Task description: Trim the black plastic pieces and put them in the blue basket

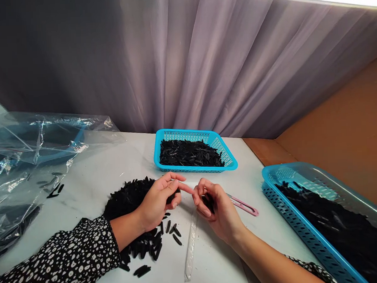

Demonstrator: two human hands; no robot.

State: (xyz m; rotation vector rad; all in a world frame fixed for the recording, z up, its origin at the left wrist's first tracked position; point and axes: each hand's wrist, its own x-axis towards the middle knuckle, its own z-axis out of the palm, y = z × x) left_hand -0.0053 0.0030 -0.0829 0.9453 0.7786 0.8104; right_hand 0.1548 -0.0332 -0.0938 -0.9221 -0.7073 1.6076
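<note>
Above the middle of the white table, my left hand (pixel 161 198) is closed around dark pieces, partly hidden by its curled fingers. Its index finger reaches out to the fingertips of my right hand (pixel 217 208). That hand is curled, with several black strips (pixel 209 202) in its palm. Whether anything thin is pinched where the fingertips meet, I cannot tell. Beneath and behind my left hand and forearm lies a heap of black strips (pixel 125 199), with loose ones scattered toward the front. A narrow clear plastic strip (pixel 190 251) lies below the hands.
A blue basket (pixel 195 169) of black strips stands at the back. Another blue basket (pixel 290 216) with black material is at the right. A pink-handled cutter (pixel 246 207) lies beside my right hand. Clear plastic bags (pixel 49 150) cover the left side. A grey curtain (pixel 186 67) hangs behind.
</note>
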